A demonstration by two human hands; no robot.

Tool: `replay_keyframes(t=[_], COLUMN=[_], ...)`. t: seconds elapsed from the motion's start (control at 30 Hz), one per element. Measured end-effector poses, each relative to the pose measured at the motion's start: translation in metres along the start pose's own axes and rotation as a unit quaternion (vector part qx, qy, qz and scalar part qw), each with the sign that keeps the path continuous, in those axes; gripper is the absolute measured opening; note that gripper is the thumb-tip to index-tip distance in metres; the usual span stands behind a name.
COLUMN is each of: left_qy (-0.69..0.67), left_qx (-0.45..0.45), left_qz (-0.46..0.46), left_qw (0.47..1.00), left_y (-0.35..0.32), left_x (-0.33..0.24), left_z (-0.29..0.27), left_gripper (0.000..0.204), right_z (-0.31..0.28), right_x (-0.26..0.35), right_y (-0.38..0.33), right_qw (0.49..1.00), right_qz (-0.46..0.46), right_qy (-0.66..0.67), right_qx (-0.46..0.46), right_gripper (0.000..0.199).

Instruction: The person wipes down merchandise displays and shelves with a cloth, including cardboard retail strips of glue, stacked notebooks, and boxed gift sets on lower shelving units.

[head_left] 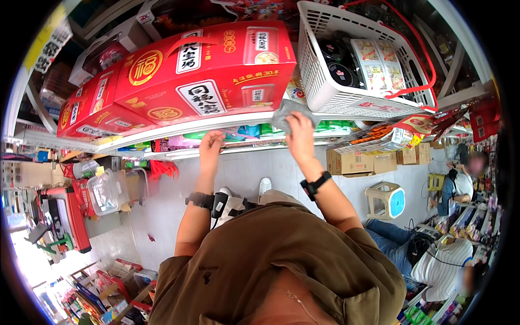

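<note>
- Cloth [292, 112]: grey, pressed by right hand [299, 135] on white shelf [216, 125] edge, below basket [346, 97].
- Left hand [210, 149]: fingertips on shelf edge; grip cannot be told.
- Red boxes [184, 76] above.

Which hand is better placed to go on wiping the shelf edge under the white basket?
Right. The right hand already presses the grey cloth on the shelf edge below the white basket; the left hand holds no cloth.

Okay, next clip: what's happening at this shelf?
A person stands at a shop shelf. The right hand presses a grey cloth against the white shelf edge, just below a white basket. The left hand rests on the same edge, under red gift boxes. Another person sits on the floor nearby.
</note>
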State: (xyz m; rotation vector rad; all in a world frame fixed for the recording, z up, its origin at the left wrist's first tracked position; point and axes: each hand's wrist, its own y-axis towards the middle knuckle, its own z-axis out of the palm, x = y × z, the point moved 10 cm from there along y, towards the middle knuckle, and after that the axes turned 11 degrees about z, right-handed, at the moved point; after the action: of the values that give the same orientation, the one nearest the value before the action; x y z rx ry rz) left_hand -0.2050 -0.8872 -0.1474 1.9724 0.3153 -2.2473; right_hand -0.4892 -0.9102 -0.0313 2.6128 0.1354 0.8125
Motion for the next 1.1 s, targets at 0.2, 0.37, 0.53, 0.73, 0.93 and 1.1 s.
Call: replay_keyframes(t=[0.2, 0.37, 0.53, 0.73, 0.93, 1.1], left_qy=[0.034, 0.021, 0.123, 0.182, 0.286, 0.314], left_qx=[0.076, 0.162, 0.219, 0.252, 0.275, 0.277], left_qz=[0.051, 0.129, 0.300, 0.509, 0.590, 0.584], left_qw=[0.995, 0.978, 0.920, 0.803, 0.703, 0.696], left_y=[0.009, 0.020, 0.002, -0.046, -0.062, -0.054], left_x=[-0.025, -0.073, -0.151, -0.239, -0.269, -0.261], left_z=[0.023, 0.080, 0.146, 0.231, 0.281, 0.299], left_gripper=[0.013, 0.016, 0.012, 0.024, 0.044, 0.052], right_z=[0.042, -0.004, -0.085, -0.092, -0.141, -0.189], right_x=[0.018, -0.105, -0.174, -0.053, -0.115, -0.160], right_y=[-0.005, -0.031, -0.066, 0.010, 0.000, -0.001], right_qw=[0.981, 0.917, 0.720, 0.971, 0.920, 0.853], right_qz=[-0.013, 0.283, 0.380, 0.091, 0.179, 0.249], right_qy=[0.143, 0.277, 0.485, 0.113, 0.066, 0.121], right_qx=[0.129, -0.041, -0.319, -0.189, -0.343, -0.443], right_gripper=[0.042, 0.035, 0.055, 0.049, 0.040, 0.041])
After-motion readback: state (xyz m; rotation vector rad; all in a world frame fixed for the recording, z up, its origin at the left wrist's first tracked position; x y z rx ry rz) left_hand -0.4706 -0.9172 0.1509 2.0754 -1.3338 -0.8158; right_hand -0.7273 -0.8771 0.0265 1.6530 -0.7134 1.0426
